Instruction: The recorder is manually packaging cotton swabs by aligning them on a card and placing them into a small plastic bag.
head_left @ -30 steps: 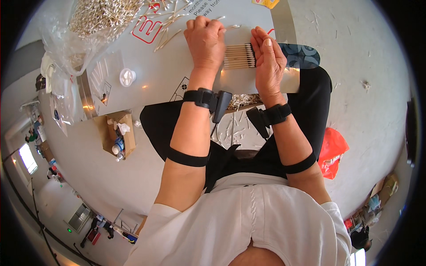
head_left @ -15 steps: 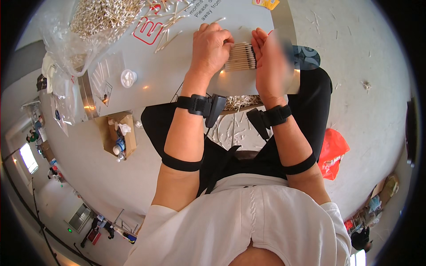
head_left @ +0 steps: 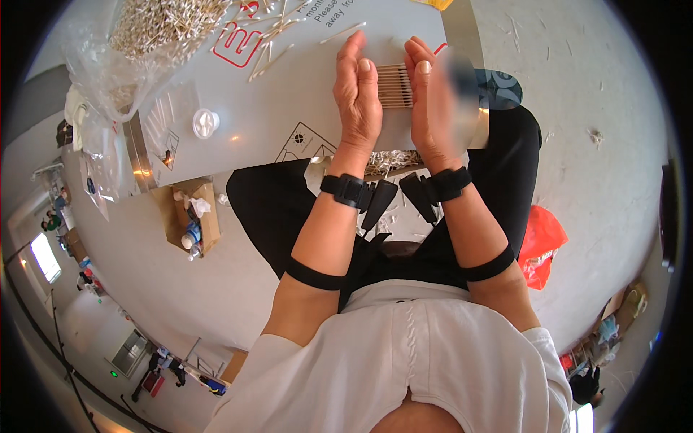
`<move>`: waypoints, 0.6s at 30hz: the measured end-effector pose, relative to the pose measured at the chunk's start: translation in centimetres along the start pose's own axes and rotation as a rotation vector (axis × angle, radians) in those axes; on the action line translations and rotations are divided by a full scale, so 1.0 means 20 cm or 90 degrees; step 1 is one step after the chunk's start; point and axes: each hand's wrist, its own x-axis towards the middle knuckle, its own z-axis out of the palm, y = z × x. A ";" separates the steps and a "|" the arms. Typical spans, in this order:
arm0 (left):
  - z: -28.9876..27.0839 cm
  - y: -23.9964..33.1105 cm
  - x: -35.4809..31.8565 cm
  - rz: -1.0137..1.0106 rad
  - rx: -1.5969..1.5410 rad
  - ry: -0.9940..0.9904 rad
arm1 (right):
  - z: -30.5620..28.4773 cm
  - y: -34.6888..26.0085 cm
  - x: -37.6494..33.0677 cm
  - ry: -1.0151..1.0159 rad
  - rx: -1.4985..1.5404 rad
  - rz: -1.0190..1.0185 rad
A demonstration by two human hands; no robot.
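A row of cotton swabs (head_left: 394, 86) lies side by side on the grey printed board, between my two hands. My left hand (head_left: 359, 94) stands on edge at the row's left ends, fingers stretched out and thumb up, palm toward the swabs. Facing it at the right ends is my right hand (head_left: 424, 101), its fingers also straight; a blurred patch hides part of its outer side. The swab ends near both palms are partly covered, so I cannot tell how firmly the palms touch them.
A big heap of cotton swabs (head_left: 162, 32) in clear plastic is at the far left, with loose swabs (head_left: 273, 58) nearby. A small white-filled cup (head_left: 206, 123) stands left on the board (head_left: 245, 144). Below are a cardboard box (head_left: 173, 216) and a red bag (head_left: 541, 245).
My left hand has gone from curled fingers at the row's left end to a straight, upright palm there, its forearm shifting right. The swabs look more evenly lined up. My right hand has barely moved.
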 end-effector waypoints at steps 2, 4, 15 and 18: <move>0.01 0.01 0.02 -0.032 -0.056 -0.014 | 0.00 0.00 0.00 0.018 0.065 0.018; 0.01 0.02 0.02 -0.032 -0.062 -0.013 | 0.00 -0.01 -0.01 0.026 0.098 0.038; -0.23 0.07 0.03 0.056 0.099 0.103 | -0.12 -0.01 0.03 0.158 0.133 0.087; -0.51 0.13 0.04 0.083 0.175 0.181 | -0.23 -0.04 0.03 0.147 0.049 0.083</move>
